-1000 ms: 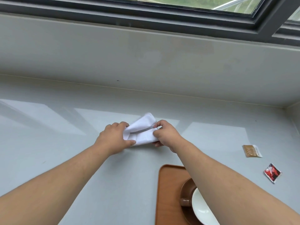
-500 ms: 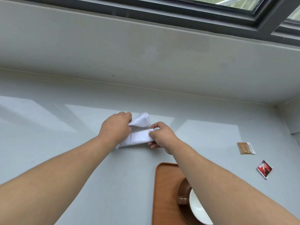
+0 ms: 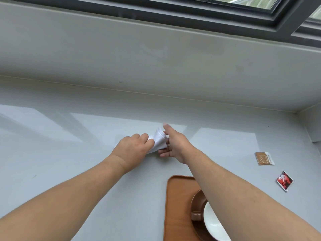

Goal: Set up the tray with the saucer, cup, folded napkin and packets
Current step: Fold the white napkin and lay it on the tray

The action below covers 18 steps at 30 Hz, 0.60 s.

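Note:
A white napkin (image 3: 159, 140) is bunched between my two hands on the grey counter. My left hand (image 3: 132, 150) pinches its left end with closed fingers. My right hand (image 3: 173, 145) has its fingers spread, pressing against the napkin's right side. A brown tray (image 3: 177, 206) lies at the bottom, partly under my right forearm. On it sit a brown saucer (image 3: 195, 204) and a cup (image 3: 212, 221) with a white inside and a brown handle. Two packets lie on the counter to the right: a tan packet (image 3: 264, 158) and a red packet (image 3: 285, 180).
The grey counter (image 3: 69, 162) runs to a low wall (image 3: 156, 58) under a dark window frame (image 3: 191, 13). A side wall closes the far right corner.
The napkin went from a flat folded strip to a bunched, upright shape. My right hand opened its fingers and rose along the napkin's right side; my left hand kept its hold.

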Available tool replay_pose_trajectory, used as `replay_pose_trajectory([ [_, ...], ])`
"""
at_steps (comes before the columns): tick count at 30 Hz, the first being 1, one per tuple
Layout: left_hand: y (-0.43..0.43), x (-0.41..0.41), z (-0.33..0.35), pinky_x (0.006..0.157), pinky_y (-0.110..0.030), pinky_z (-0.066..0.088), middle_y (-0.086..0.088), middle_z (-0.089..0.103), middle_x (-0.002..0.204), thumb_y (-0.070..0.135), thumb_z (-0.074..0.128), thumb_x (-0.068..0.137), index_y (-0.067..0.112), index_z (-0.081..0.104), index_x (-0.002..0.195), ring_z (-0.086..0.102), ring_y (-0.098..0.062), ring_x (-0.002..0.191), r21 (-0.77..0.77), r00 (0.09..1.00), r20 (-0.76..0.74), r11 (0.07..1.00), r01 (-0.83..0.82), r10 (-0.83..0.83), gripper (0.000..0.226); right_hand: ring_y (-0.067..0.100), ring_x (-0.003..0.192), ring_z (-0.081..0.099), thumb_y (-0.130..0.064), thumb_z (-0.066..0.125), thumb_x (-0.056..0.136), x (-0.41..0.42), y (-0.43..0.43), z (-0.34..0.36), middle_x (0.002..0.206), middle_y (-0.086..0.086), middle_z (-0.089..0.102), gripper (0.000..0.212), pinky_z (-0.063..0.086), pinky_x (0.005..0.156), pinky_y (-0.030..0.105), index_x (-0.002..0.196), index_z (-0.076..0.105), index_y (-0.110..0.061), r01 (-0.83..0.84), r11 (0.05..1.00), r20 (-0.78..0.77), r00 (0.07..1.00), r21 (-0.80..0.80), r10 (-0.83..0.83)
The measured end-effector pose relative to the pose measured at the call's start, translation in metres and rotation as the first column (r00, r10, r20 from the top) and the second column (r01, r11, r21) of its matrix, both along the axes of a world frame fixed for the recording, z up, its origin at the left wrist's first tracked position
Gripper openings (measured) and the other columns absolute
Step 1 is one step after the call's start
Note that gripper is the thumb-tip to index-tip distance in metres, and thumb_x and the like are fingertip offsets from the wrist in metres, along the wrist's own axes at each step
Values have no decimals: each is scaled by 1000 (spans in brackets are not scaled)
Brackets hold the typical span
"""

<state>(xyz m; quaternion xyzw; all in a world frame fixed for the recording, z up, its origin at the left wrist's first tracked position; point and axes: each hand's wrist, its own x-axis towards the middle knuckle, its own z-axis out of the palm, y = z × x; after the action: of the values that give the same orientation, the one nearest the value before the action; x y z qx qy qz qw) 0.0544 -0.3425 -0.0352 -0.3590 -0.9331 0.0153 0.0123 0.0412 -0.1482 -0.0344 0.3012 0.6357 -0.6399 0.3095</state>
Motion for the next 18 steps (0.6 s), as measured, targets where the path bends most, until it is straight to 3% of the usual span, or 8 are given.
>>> replay_pose_trajectory([
  [1, 2, -1, -2, 39, -27, 25, -8, 53, 63, -10, 78, 36, 9, 63, 71, 48, -27, 44, 7, 1000, -15, 1000, 17, -16, 42, 26, 67, 69, -54, 59, 93, 0, 1, -2, 92, 10, 73, 40, 62, 65, 36, 107, 65, -17, -44, 999, -22, 999, 28, 45],
  [3, 3, -1, -5, 40, -30, 30, -9, 54, 65, -8, 77, 39, 9, 64, 72, 49, -28, 47, 20, 999, -36, 999, 30, -29, 39, 26, 76, 70, -34, 68, 92, 2, 1, -7, 109, 12, 71, 28, 63, 68, 37, 112, 61, -16, -98, 990, -64, 992, 101, 105],
  [6, -6, 1, -12, 49, -36, 38, -11, 55, 75, -6, 77, 48, 10, 62, 80, 52, -31, 59, 48, 995, -50, 995, -82, 84, 38, 29, 84, 67, -7, 63, 89, 4, 3, -11, 120, 15, 64, 30, 64, 68, 38, 118, 58, -15, -78, 983, -71, 993, 167, 91],
  [11, -39, -6, -22, 65, -43, 47, -11, 59, 95, 13, 78, 65, 11, 65, 103, 57, -35, 79, 50, 891, 75, 891, -452, 448, 41, 29, 87, 67, 2, 62, 92, 4, 12, -8, 127, 16, 60, 35, 61, 61, 33, 124, 58, -11, -25, 998, -82, 996, 63, 30],
  [14, -49, -8, -26, 75, -44, 49, -9, 60, 108, 25, 72, 77, 12, 61, 118, 58, -35, 93, 87, 844, 187, 847, -524, 503, 44, 31, 90, 69, 4, 61, 92, 0, 11, -3, 126, 19, 62, 35, 61, 63, 33, 125, 60, -8, 28, 998, -89, 995, -58, -33],
  [18, -46, -7, -24, 95, -46, 49, -3, 54, 138, 52, 70, 75, 21, 48, 142, 55, -31, 119, 170, 800, 317, 800, -576, 509, 77, 32, 78, 73, 4, 58, 90, -3, 4, 6, 117, 20, 67, 34, 61, 65, 35, 121, 61, -9, 50, 986, -68, 996, -159, -62],
])
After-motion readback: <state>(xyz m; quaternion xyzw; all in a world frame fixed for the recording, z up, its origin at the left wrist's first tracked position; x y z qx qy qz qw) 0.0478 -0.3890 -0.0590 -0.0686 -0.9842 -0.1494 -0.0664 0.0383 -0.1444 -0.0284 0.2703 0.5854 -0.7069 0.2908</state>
